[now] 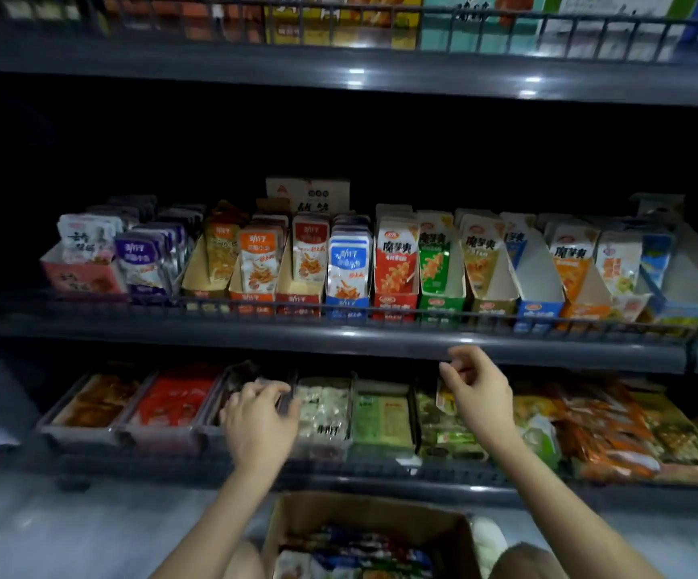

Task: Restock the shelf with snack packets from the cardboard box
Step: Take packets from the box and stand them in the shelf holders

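A cardboard box (297,524) is standing open on the floor (46,528) at the person's knees, and a jumble of snack packets (355,553) is lying inside it. Straight above the box, the lower shelf (380,474) is carrying a row of trays (88,432) filled with flat packets. The left hand (259,424) is reaching over these trays, up and to the left of the box. Its fingers (274,388) are lying close together and bending down onto a dark divider (288,394) between two trays. Whether they are gripping anything cannot be told, since the view is blurred there. The right hand (481,390) is hovering up and to the right of the box, just under the front edge of the middle shelf (338,336). Its fingers (462,363) are curling loosely and pinching nothing visible. Higher still above the box, the middle shelf is holding upright packets in small display cartons (347,302), side by side behind a low wire rail.
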Action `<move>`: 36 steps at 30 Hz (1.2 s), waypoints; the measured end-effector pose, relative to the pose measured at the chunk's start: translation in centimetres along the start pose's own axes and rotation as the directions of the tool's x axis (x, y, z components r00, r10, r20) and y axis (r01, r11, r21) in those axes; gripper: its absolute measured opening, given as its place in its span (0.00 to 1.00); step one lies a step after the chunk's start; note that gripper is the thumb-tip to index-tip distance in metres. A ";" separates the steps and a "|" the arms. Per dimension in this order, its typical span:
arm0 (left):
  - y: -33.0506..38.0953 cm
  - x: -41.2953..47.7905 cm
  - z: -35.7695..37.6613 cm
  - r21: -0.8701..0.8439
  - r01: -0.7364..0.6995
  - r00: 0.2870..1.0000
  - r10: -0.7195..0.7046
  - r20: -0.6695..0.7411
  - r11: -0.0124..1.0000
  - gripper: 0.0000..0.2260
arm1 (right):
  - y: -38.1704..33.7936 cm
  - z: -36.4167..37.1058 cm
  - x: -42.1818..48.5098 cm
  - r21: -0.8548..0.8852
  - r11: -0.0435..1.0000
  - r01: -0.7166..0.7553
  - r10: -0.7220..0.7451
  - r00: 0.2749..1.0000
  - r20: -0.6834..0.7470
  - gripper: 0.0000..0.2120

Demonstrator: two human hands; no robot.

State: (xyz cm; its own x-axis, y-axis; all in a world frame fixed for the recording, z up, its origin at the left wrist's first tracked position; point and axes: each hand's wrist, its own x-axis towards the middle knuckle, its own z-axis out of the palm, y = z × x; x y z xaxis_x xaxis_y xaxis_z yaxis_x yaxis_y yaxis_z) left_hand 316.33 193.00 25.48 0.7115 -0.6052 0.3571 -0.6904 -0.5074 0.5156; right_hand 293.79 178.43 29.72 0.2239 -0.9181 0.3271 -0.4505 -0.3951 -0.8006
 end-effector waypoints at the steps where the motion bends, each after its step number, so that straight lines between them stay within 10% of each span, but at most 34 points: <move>1: -1.1 -1.0 -0.2 0.011 0.002 1.000 -0.002 -0.005 1.000 0.06 | 0.7 0.4 -1.4 0.013 1.000 -0.021 0.020 0.999 0.028 0.06; 15: -14.8 -16.7 5.4 0.041 0.197 0.927 -0.200 0.318 0.980 0.19 | 14.9 10.4 -21.0 -0.189 0.912 -0.364 0.408 0.757 0.510 0.05; 29: -18.4 -19.5 13.1 -0.044 0.373 0.800 -0.297 0.521 0.927 0.21 | 23.4 18.8 -25.0 -0.148 0.660 -0.737 0.667 0.483 0.567 0.14; 36: -19.8 -20.7 14.9 -0.106 0.368 0.811 -0.263 0.523 0.924 0.25 | 24.0 23.0 -26.5 -0.341 0.635 -0.693 0.702 0.332 0.630 0.16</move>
State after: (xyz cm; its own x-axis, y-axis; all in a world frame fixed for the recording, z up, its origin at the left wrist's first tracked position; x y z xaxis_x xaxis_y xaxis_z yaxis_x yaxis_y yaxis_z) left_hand 313.35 206.43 -3.74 0.6901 -0.6779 -0.2536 -0.3621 -0.6267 0.6900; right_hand 296.90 193.98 -9.70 0.3028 -0.5621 -0.7697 -0.7362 0.3749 -0.5634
